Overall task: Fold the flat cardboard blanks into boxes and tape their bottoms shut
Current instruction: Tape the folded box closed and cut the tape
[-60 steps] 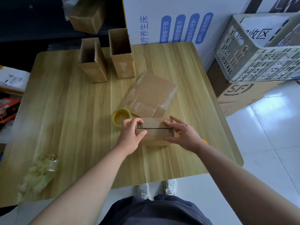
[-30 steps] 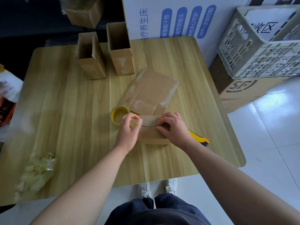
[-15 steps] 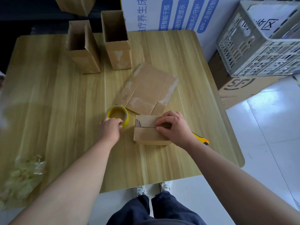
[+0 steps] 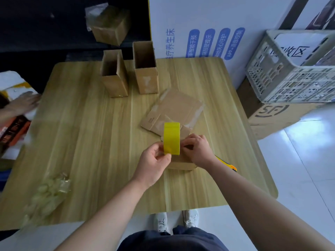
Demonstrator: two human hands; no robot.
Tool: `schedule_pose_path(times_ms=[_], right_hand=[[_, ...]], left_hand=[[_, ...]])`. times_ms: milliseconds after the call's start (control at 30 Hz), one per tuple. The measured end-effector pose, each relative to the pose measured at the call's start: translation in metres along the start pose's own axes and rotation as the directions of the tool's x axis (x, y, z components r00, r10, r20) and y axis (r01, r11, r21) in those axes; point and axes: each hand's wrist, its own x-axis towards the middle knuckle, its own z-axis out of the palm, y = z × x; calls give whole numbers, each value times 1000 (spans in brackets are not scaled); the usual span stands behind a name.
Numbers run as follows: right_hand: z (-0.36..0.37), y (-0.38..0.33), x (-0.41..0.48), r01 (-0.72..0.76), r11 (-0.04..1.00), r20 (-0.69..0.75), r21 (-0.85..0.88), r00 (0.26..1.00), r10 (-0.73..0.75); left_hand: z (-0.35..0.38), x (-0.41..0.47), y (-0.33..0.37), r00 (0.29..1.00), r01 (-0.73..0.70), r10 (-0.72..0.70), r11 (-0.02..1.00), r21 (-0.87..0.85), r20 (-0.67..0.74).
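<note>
My left hand (image 4: 155, 158) grips a yellow tape roll (image 4: 171, 137), held on edge above a small folded cardboard box (image 4: 181, 163) on the wooden table (image 4: 90, 142). My right hand (image 4: 198, 148) rests with curled fingers on the box's closed flaps, right beside the roll. A flat cardboard blank (image 4: 174, 109) lies just behind the box. Two upright folded boxes, one on the left (image 4: 114, 75) and one on the right (image 4: 146, 69), stand open-topped at the back of the table.
A yellow utility knife (image 4: 226, 163) lies under my right wrist. Crumpled clear tape scraps (image 4: 47, 192) sit at the front left. Another person's hand (image 4: 23, 103) is at the left edge. A plastic crate (image 4: 293, 69) on a carton stands to the right. Another box (image 4: 108, 24) sits behind the table.
My left hand has picked the tape roll up from the table and brought it over the box. My right hand has stayed on the flaps.
</note>
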Motion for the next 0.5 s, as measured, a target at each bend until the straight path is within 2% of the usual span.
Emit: schedule_pose_path(times_ms=[133, 200, 300, 400, 467, 500], right_hand=[[-1, 1, 0, -24, 1000, 21, 0, 999, 24], [-7, -3, 0, -68, 995, 76, 75, 995, 62], [-9, -5, 0, -81, 996, 157, 48, 985, 72], [-8, -3, 2, -115, 993, 90, 17, 989, 113], [-5, -1, 3, -101, 994, 46, 33, 994, 99], [-4, 1, 4, -89, 996, 38, 25, 995, 88]], left_hand=[[9, -3, -6, 999, 19, -21, 999, 39, 39], [7, -2, -8, 997, -11, 1, 991, 130, 82], [4, -2, -13, 990, -82, 47, 960, 267, 136], [2, 0, -14, 978, -155, 82, 898, 411, 190], [0, 0, -13, 975, -89, -1, 914, 395, 223], [-1, -1, -11, 975, -21, -51, 946, 322, 215]])
